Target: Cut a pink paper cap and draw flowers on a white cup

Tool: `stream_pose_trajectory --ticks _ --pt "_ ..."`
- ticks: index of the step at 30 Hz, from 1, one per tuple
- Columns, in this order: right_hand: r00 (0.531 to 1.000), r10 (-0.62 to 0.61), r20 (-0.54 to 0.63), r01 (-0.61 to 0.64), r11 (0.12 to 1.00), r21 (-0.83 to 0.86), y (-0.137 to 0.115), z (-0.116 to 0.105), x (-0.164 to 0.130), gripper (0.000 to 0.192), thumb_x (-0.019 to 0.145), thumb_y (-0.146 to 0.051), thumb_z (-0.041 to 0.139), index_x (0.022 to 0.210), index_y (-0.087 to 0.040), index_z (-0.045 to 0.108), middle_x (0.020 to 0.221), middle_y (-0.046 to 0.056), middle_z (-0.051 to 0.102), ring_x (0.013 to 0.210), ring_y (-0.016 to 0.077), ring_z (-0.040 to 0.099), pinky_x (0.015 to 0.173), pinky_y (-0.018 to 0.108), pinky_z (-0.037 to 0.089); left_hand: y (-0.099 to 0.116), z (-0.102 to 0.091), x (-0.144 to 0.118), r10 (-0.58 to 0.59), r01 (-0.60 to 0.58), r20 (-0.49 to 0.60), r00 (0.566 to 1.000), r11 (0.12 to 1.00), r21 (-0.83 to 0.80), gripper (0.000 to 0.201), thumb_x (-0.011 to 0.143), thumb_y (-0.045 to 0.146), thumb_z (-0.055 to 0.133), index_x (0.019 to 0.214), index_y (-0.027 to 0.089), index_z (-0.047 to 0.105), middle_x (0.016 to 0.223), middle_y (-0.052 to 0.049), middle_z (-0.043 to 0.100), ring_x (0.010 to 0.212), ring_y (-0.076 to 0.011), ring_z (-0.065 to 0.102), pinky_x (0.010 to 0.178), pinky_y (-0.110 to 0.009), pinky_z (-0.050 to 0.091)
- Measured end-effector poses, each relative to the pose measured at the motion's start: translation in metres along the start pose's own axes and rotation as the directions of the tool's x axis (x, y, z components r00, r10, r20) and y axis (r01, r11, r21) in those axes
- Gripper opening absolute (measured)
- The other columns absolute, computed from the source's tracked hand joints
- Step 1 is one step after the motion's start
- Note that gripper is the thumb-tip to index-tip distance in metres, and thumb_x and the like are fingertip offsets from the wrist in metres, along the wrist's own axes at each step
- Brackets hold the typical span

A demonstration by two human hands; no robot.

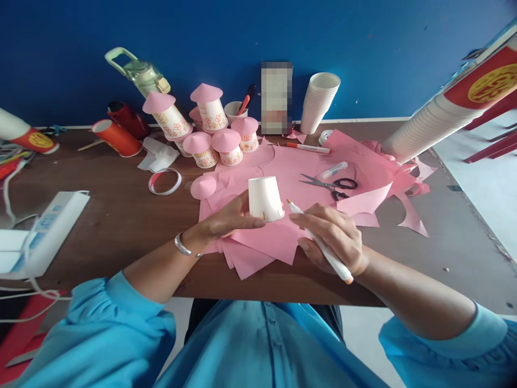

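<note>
left hand (230, 221) fingers clamped on paper cup (265, 198) | right hand (335, 237) fingers clamped on marker (323, 248)

Upper centre of frame: six pink-capped paper cups (210, 110), plus one loose pink cone (203, 186) and one plain upturned cup (265, 199) at centre. One pair of scissors (331, 185), one tape ring (165, 181), two tall cup stacks (320, 101) at upper right.

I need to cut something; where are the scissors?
The scissors lie on the pink paper, right of the upturned white cup, just beyond the right hand.
</note>
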State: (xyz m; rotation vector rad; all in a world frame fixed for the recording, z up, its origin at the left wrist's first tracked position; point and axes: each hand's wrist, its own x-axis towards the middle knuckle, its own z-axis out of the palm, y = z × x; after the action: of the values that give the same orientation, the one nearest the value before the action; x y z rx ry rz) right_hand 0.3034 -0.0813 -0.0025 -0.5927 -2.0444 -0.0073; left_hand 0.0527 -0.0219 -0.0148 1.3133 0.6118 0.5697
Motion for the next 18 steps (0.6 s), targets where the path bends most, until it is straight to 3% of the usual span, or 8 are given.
stream_pose_trajectory --ticks 3,7,11,14,18 --pt "1.0 0.007 -0.02 -0.006 0.998 0.067 -0.0006 0.0019 0.0014 0.035 0.104 -0.02 0.059 0.139 -0.015 0.058 0.087 0.005 0.069 0.071 0.0183 0.068 0.059 0.031 0.06 -0.0013 -0.0007 0.0 0.011 -0.012 0.04 0.999 1.0 0.01 0.054 0.083 0.044 0.088 0.132 0.032 0.07 0.135 -0.007 0.074 0.135 -0.0324 0.065 0.118 -0.053 0.05" --pt "0.999 -0.032 0.003 0.032 0.999 0.032 -0.0007 0.0007 0.0026 0.022 0.099 -0.015 0.063 0.121 -0.014 0.065 0.089 0.008 0.073 0.078 0.0201 0.073 0.064 0.031 0.063 -0.0042 -0.0019 -0.0001 0.006 -0.006 0.011 1.0 0.999 0.034 0.053 0.082 0.045 0.088 0.129 0.029 0.069 0.128 -0.008 0.074 0.125 -0.0317 0.068 0.11 -0.052 0.054" --pt "0.998 -0.06 0.019 0.059 0.998 0.034 -0.0039 0.0011 0.0044 0.023 0.093 -0.007 0.067 0.115 -0.013 0.065 0.087 0.008 0.074 0.076 0.0194 0.074 0.064 0.03 0.064 -0.0023 -0.0008 -0.0006 0.027 -0.027 0.002 1.0 0.997 0.075 0.054 0.081 0.041 0.089 0.127 0.024 0.067 0.125 -0.01 0.075 0.121 -0.0318 0.069 0.105 -0.048 0.056" --pt "0.992 -0.117 0.038 0.116 0.992 0.044 -0.0073 0.0035 0.0053 0.02 0.093 -0.006 0.068 0.112 -0.01 0.064 0.084 0.008 0.072 0.073 0.0188 0.071 0.061 0.03 0.064 0.0001 0.0003 -0.0016 0.046 -0.046 0.025 0.999 0.999 -0.009 0.044 0.087 0.041 0.082 0.126 0.025 0.07 0.13 -0.01 0.075 0.127 -0.0322 0.069 0.114 -0.051 0.052" --pt "0.986 -0.168 0.006 0.167 0.982 0.091 -0.0092 0.0048 0.0061 0.018 0.096 -0.008 0.065 0.114 -0.009 0.063 0.083 0.008 0.07 0.075 0.0194 0.072 0.063 0.031 0.065 -0.0027 -0.001 -0.0018 0.104 -0.102 -0.004 0.995 0.97 -0.223 0.057 0.085 0.047 0.078 0.136 0.024 0.066 0.124 -0.01 0.079 0.124 -0.0367 0.073 0.115 -0.06 0.05"
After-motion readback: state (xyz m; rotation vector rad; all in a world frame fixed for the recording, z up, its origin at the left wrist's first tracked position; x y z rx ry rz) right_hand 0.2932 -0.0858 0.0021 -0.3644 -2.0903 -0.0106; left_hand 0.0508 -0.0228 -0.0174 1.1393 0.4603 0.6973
